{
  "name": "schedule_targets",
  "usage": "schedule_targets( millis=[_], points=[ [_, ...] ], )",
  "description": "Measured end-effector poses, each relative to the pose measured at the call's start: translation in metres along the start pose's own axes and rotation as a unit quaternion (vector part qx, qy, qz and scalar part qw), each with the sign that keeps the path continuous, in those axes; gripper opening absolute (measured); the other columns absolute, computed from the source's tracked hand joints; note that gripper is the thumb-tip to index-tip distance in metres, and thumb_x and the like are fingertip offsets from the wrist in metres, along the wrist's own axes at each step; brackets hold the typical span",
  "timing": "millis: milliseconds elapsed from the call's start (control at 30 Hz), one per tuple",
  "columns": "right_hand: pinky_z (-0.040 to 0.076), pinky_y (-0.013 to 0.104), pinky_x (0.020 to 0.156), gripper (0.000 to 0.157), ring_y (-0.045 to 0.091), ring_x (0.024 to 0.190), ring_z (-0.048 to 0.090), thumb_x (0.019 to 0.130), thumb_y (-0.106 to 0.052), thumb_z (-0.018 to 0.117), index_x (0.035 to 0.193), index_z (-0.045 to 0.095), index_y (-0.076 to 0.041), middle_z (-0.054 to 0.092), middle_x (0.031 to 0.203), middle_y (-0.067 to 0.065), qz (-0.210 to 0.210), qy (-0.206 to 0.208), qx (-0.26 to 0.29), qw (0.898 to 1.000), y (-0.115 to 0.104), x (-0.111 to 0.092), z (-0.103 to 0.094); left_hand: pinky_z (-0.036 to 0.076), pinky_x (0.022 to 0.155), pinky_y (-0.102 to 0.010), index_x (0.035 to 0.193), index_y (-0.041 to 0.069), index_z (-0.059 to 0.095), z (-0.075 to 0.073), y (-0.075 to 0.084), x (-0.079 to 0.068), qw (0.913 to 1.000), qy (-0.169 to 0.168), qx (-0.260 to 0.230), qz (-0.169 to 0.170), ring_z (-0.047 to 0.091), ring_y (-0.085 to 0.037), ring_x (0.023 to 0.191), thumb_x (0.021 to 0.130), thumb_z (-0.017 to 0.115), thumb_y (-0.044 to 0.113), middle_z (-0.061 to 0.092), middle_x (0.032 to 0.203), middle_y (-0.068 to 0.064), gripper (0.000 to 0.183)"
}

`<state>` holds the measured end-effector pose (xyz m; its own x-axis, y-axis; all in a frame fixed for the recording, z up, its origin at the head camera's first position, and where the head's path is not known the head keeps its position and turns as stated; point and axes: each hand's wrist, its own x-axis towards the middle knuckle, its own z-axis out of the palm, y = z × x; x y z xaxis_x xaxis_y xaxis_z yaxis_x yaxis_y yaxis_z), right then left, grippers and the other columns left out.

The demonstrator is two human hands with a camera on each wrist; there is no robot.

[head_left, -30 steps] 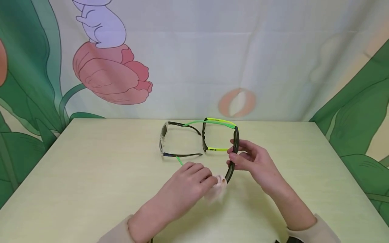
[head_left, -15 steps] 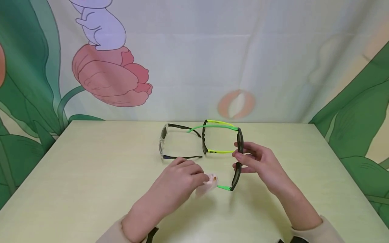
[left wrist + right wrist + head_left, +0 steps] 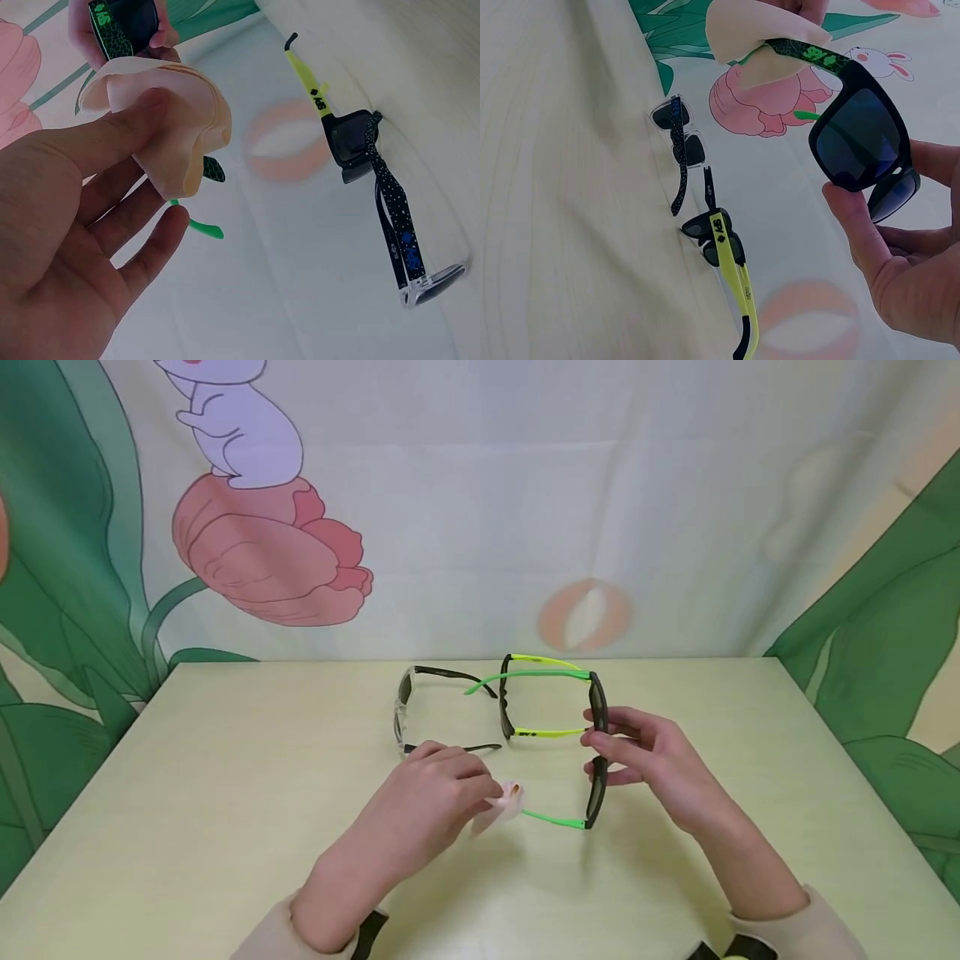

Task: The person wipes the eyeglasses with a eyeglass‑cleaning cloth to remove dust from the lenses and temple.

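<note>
My right hand (image 3: 652, 760) pinches black-framed sunglasses (image 3: 864, 139) with green temples at the bridge, holding them above the table with both temples unfolded toward the left. In my left hand (image 3: 420, 810) a thin pale cloth (image 3: 187, 120) is pinched between thumb and fingers. The cloth wraps around the end of the nearer temple, as the right wrist view shows, and hides its tip. The farther green temple (image 3: 525, 674) points left, free of both hands.
Clear-framed sunglasses (image 3: 399, 718) with dark temples lie unfolded on the table (image 3: 225, 777). Beside them rest black sunglasses with yellow temples (image 3: 543, 734), partly behind the held pair. A printed curtain (image 3: 465, 527) hangs at the table's back edge.
The left hand with the cloth has slid left along the nearer temple, away from the hinge, uncovering its green part. The right hand has shifted slightly right with the sunglasses.
</note>
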<state>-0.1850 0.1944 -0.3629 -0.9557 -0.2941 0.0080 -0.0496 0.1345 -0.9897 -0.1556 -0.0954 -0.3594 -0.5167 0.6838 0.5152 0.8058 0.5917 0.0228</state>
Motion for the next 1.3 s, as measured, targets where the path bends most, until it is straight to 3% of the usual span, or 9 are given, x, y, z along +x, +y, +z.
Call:
schedule_targets(
  millis=[533, 967, 1300],
  points=[
    [0.06, 0.045, 0.084, 0.047, 0.034, 0.091, 0.074, 0.1, -0.02, 0.069, 0.132, 0.054, 0.011, 0.057, 0.116, 0.023, 0.02, -0.007, 0.028, 0.999, 0.005, -0.002, 0.002, 0.047, 0.076, -0.026, 0.089, 0.019, 0.08, 0.005, 0.014, 0.004, 0.9996, -0.018, 0.005, 0.02, 0.055, -0.013, 0.08, 0.08, 0.089, 0.013, 0.06, 0.086, 0.006, 0.015],
    [0.06, 0.047, 0.082, 0.046, 0.032, 0.091, 0.074, 0.099, -0.014, 0.068, 0.134, 0.05, 0.011, 0.056, 0.113, 0.02, 0.003, 0.007, 0.063, 0.998, -0.001, -0.002, 0.015, 0.052, 0.069, -0.019, 0.085, 0.015, 0.072, 0.01, 0.028, 0.01, 0.994, 0.074, 0.0, 0.081, 0.062, -0.008, 0.074, 0.079, 0.085, 0.002, 0.064, 0.077, 0.009, 0.019],
    [0.061, 0.046, 0.083, 0.046, 0.029, 0.091, 0.074, 0.1, -0.014, 0.069, 0.134, 0.05, 0.011, 0.055, 0.112, 0.018, 0.009, 0.01, 0.068, 0.998, 0.001, -0.003, 0.021, 0.054, 0.074, -0.021, 0.093, 0.014, 0.077, 0.014, 0.035, 0.009, 0.9935, 0.057, 0.017, 0.097, 0.065, -0.01, 0.082, 0.078, 0.083, -0.004, 0.07, 0.088, 0.006, 0.024]
  ],
)
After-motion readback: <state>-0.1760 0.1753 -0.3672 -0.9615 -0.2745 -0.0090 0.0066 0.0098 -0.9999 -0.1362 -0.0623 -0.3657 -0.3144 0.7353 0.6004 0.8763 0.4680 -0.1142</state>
